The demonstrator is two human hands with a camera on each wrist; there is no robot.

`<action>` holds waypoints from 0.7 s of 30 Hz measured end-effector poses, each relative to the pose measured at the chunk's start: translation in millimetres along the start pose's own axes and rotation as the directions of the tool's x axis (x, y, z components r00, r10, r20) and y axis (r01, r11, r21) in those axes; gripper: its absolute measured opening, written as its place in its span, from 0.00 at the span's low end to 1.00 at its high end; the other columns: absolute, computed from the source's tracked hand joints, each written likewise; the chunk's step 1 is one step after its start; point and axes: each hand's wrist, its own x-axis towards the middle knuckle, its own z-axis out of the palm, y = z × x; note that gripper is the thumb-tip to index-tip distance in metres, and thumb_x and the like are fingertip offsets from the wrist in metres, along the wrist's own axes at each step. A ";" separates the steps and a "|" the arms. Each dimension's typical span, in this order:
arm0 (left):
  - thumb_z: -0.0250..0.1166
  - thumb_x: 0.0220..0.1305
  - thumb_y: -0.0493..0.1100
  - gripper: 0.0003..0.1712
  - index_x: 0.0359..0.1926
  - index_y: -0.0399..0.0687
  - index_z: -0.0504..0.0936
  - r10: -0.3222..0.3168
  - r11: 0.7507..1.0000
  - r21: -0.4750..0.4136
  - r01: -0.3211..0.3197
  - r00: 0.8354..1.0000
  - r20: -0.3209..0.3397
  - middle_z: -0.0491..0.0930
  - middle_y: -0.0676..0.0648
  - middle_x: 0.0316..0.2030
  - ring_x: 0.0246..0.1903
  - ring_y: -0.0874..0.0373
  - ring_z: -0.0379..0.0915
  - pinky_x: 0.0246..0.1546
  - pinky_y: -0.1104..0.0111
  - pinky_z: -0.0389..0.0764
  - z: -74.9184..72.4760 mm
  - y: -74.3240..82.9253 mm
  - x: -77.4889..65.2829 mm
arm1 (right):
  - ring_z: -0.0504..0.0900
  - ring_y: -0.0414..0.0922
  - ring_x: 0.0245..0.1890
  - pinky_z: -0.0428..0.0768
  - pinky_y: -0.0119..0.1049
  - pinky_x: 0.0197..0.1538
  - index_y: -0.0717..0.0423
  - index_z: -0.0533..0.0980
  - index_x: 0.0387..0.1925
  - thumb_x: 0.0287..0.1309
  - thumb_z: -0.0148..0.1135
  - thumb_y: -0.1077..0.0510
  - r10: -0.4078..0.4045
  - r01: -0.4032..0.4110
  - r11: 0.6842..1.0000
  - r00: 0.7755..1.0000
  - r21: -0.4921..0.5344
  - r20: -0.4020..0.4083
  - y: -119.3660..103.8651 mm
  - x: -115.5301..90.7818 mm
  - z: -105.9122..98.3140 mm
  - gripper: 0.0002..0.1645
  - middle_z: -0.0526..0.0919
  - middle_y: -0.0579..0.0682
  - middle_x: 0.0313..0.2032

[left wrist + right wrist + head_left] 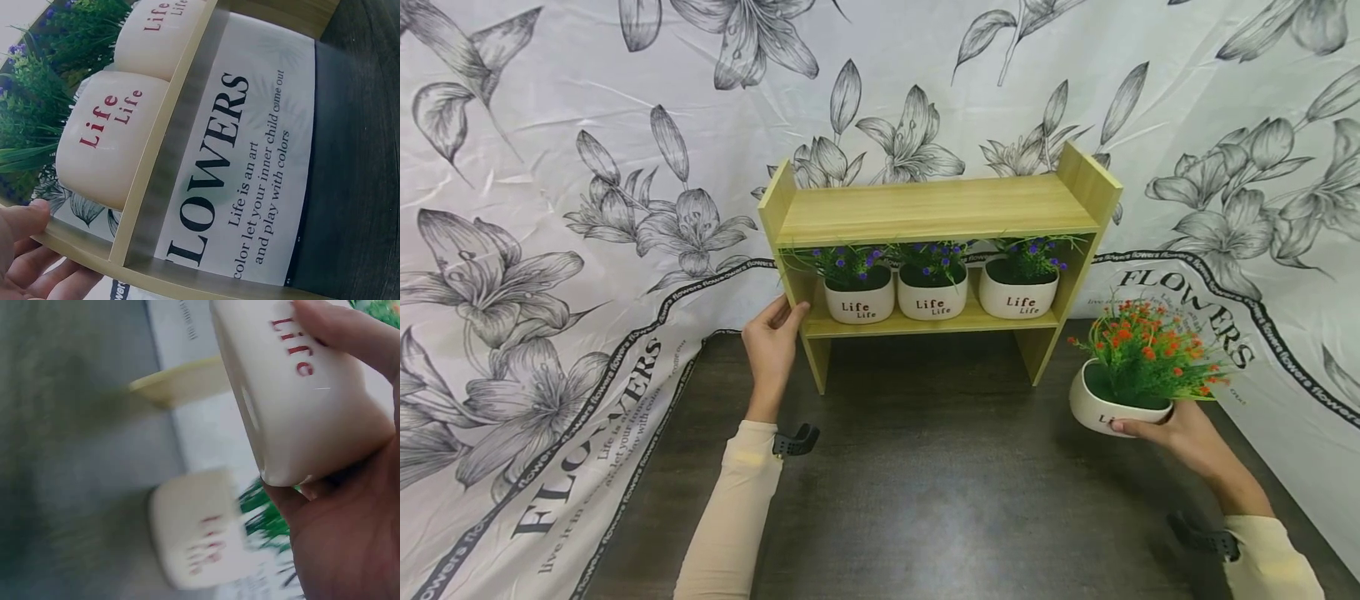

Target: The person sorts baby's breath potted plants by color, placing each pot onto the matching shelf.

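A light wooden shelf [936, 208] stands at the back, with three white "Life" pots [932, 300] of purple-flowered greenery in a row on its lower board. My left hand [772, 337] pinches the shelf's left side panel, thumb on the front edge and fingers on the outer side, as the left wrist view [31, 250] also has it. At the right, my right hand [1187, 433] grips a flowerpot [1120, 412] with orange flowers [1150, 337], held slightly tilted above the table. The thumb lies on the lettered front of the pot; the other fingers are largely hidden behind it.
Another white "Life" pot [197, 531] with greenery stands beyond the held one in the right wrist view. The dark table [917, 467] reaches to a white flower-printed cloth [685, 183] that hangs behind and along both sides. The shelf's top board [932, 204] lies between two raised side panels.
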 end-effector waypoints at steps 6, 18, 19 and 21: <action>0.75 0.67 0.34 0.19 0.57 0.32 0.87 0.001 1.000 0.011 -0.001 1.000 -0.010 0.86 0.29 0.53 0.53 0.38 0.87 0.42 0.88 0.81 1.2 1.8 0.2 | 0.83 0.26 0.43 0.79 0.20 0.41 0.38 0.66 0.72 0.58 0.76 0.68 -0.048 0.051 0.996 0.998 0.070 -0.050 -41.2 15.6 -25.1 0.47 0.82 0.23 0.49; 0.79 0.64 0.40 0.20 0.55 0.39 0.90 0.033 0.999 0.003 -0.033 0.999 -0.003 0.89 0.34 0.50 0.51 0.45 0.90 0.42 0.85 0.82 -3.2 -6.2 2.5 | 0.84 0.24 0.32 0.79 0.19 0.31 0.41 0.68 0.74 0.57 0.73 0.75 -0.201 0.209 0.977 0.970 0.050 -0.138 -144.8 54.9 -75.7 0.49 0.85 0.23 0.43; 0.79 0.64 0.40 0.20 0.55 0.38 0.90 0.033 0.999 0.005 -0.033 0.999 -0.003 0.89 0.34 0.51 0.51 0.44 0.90 0.42 0.85 0.82 -3.0 -6.1 2.5 | 0.87 0.26 0.39 0.82 0.19 0.36 0.42 0.64 0.79 0.56 0.72 0.77 -0.232 0.244 0.967 0.963 0.079 -0.136 -151.0 59.6 -77.7 0.55 0.85 0.25 0.50; 0.79 0.64 0.39 0.20 0.55 0.38 0.90 0.032 0.999 0.003 -0.032 0.999 -0.004 0.89 0.33 0.51 0.51 0.44 0.90 0.42 0.85 0.82 -2.8 -5.8 2.3 | 0.88 0.29 0.42 0.84 0.20 0.39 0.49 0.68 0.77 0.56 0.70 0.80 -0.272 0.291 0.945 0.953 0.148 -0.135 -161.7 68.2 -80.8 0.50 0.88 0.32 0.51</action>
